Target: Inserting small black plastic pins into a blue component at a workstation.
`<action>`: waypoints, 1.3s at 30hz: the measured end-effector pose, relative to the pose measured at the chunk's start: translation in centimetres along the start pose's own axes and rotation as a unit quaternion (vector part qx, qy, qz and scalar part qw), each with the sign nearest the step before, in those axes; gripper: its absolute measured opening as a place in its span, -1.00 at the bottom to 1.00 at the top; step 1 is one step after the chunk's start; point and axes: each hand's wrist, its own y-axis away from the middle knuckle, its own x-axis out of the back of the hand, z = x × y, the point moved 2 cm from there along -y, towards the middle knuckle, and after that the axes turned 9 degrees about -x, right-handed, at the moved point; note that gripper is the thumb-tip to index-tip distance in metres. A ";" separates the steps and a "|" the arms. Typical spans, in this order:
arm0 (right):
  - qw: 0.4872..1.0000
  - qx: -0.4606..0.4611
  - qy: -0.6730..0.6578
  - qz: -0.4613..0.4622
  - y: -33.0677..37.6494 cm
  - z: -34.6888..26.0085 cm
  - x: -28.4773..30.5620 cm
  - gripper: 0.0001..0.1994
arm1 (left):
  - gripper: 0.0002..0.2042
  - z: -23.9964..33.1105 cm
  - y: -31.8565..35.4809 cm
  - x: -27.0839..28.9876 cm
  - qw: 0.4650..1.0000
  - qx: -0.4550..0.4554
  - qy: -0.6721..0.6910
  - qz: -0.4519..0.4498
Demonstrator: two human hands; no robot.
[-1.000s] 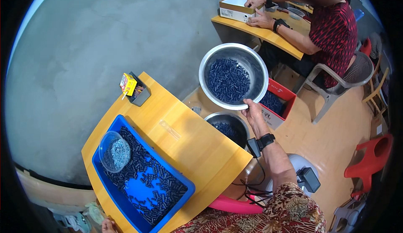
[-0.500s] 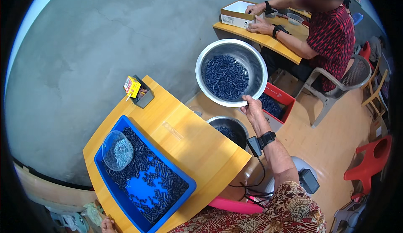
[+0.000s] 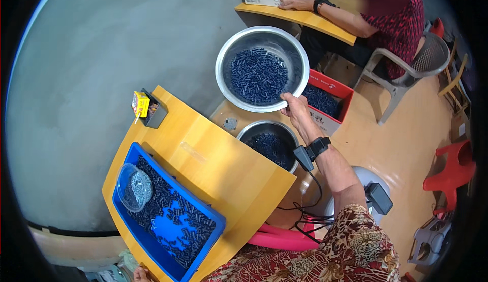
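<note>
My right hand (image 3: 296, 110) grips the near rim of a wide metal bowl (image 3: 301, 81), its thumb over the edge. Short dark blue tube-like pieces (image 3: 258, 76) cover the bottom of this raised bowl. Below it stands a second metal bowl (image 3: 292, 138), also holding dark pieces. At the lower left, my left hand (image 3: 141, 273) is by the edge of the wooden table (image 3: 223, 165); only a few fingertips show, cut off by the frame. A blue tray (image 3: 209, 239) of dark pieces lies on the table, with a clear round tub (image 3: 122, 180) of pale bits in it.
A dark pen box (image 3: 156, 114) with a yellow packet (image 3: 141, 104) sits at the table's far corner. Beyond the bowls are a red box (image 3: 347, 96) and a co-worker (image 3: 401, 22) seated at another table. Black cables (image 3: 305, 221) hang beside my right arm; a red stool (image 3: 450, 175) stands right.
The view has shifted. My right hand has carried the raised bowl a little left, and more of the lower bowl shows beneath it. The co-worker's hands remain at the white box.
</note>
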 end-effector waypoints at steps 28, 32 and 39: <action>0.996 -0.062 0.047 0.039 0.0 6.3 3.6 -0.85 | -0.83 -0.8 -0.4 -0.9 0.997 -0.043 -0.068 0.009; 0.998 -0.059 0.026 0.004 -0.6 6.1 3.2 -0.89 | -0.83 -0.6 -0.4 -1.1 0.996 -0.047 -0.076 0.007; 0.995 -0.067 0.065 -0.017 -1.3 4.5 2.7 -0.91 | -0.83 -1.8 -1.0 -0.7 0.994 -0.048 -0.097 0.010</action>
